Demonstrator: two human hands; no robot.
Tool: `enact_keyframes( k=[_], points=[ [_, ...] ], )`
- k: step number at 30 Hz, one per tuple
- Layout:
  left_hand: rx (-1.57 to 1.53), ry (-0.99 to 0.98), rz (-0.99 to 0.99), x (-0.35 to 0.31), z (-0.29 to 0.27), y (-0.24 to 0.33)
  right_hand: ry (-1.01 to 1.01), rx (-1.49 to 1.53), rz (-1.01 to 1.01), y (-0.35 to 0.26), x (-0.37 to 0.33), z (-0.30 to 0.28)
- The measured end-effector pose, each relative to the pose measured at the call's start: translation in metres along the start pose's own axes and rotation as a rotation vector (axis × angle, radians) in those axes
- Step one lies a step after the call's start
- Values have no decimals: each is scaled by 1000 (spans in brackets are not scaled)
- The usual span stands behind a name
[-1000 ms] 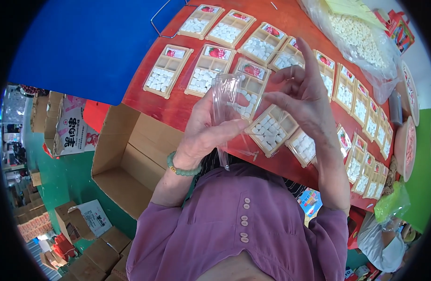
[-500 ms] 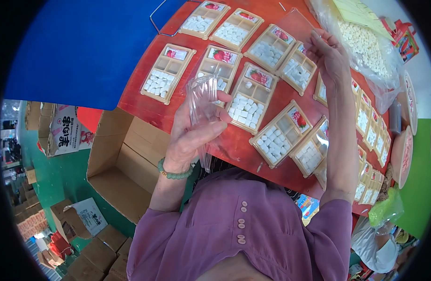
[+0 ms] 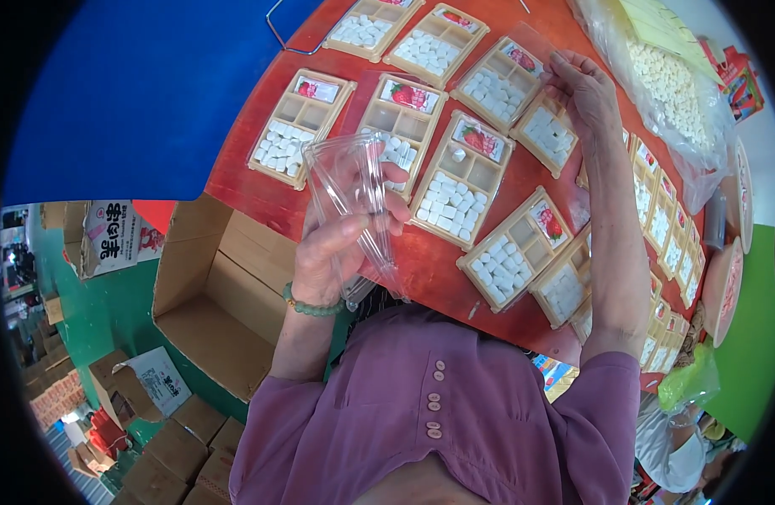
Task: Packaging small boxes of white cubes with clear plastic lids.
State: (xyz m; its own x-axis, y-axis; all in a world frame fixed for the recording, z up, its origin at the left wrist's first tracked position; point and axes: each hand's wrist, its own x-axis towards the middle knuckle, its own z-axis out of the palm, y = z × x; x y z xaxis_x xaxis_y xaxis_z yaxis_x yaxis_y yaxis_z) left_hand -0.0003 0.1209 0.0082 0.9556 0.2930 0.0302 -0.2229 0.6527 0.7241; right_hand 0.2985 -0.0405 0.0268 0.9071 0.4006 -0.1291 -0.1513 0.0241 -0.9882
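My left hand (image 3: 327,252), with a green bead bracelet, grips several clear plastic lids (image 3: 341,151), held tilted above the table's near edge. My right hand (image 3: 588,94) reaches to the far side, fingers pinched at the corner of a thin clear lid (image 3: 532,40). That lid lies over a beige compartment tray (image 3: 495,88) of white marshmallow-like pieces with a strawberry card. Just beneath the right wrist is another such tray (image 3: 549,135), partly hidden by the hand. A third, uncovered-looking tray (image 3: 463,181) stands between my hands, with one white piece in a small compartment.
More filled trays (image 3: 290,126) stand in rows on the red table (image 3: 438,261), continuing beyond my right arm. A large clear bag of white pieces (image 3: 669,80) lies at the far right. Left of the table are an open cardboard box (image 3: 227,295) and a blue panel (image 3: 143,93).
The clear lid at my right hand has come down over the tray beneath it. My left hand has turned its lids to a different angle. The view has shifted slightly.
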Motion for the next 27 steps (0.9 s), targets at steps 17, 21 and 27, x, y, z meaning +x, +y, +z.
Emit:
enact_keyframes(
  k=[17, 21, 27],
  points=[
    [-14, -50, 0, 1, -5, -3, 123, -815, -179, 12, 18, -8],
    [-21, -81, 11, 3, -5, -3, 102, -1072, -291, 10, 25, -8],
    [-26, -81, -14, 2, -7, -3, 44, -1263, -138, 3, 34, 3]
  ],
)
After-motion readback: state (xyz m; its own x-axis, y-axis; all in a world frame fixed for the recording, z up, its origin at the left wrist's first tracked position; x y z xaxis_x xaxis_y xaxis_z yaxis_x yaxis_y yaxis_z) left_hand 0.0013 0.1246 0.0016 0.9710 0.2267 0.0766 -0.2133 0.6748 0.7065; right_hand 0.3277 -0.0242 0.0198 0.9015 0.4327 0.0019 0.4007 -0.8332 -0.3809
